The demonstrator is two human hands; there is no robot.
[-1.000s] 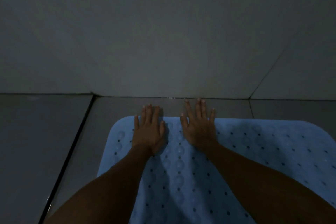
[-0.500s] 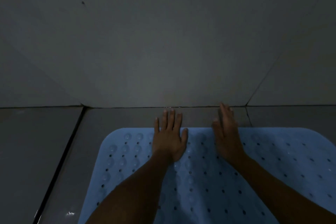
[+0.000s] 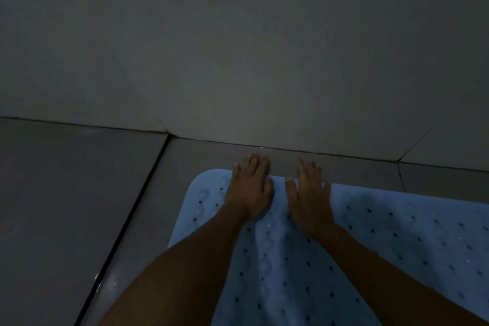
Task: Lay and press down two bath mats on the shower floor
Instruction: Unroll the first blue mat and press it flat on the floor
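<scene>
Blue rubbery bath mat [image 3: 370, 246] lies flat on the grey tiled shower floor [image 3: 66, 206], w/ its rounded far-left corner near the wall [image 3: 238, 47] — it runs off frame to the right and bottom. I see small dark holes across it and clear suction bumps along the left part. Only one mat in view from my feed.

Both hands are down on the mat's far edge, side by side, a narrow gap between them. My left hand [image 3: 250, 193] is flat, fingers straight and close together, tips reaching past the mat edge onto the bare tile. My right hand [image 3: 308, 200] is flat too — fingers straight, thumb spread out toward the left hand, fingertips also over the edge on tile. Neither hand grips anything; palms press on the mat.

Lighting is dim, so fine detail is hard to tell. A dark grout line [image 3: 127, 227] runs diagonally left of the mat.
</scene>
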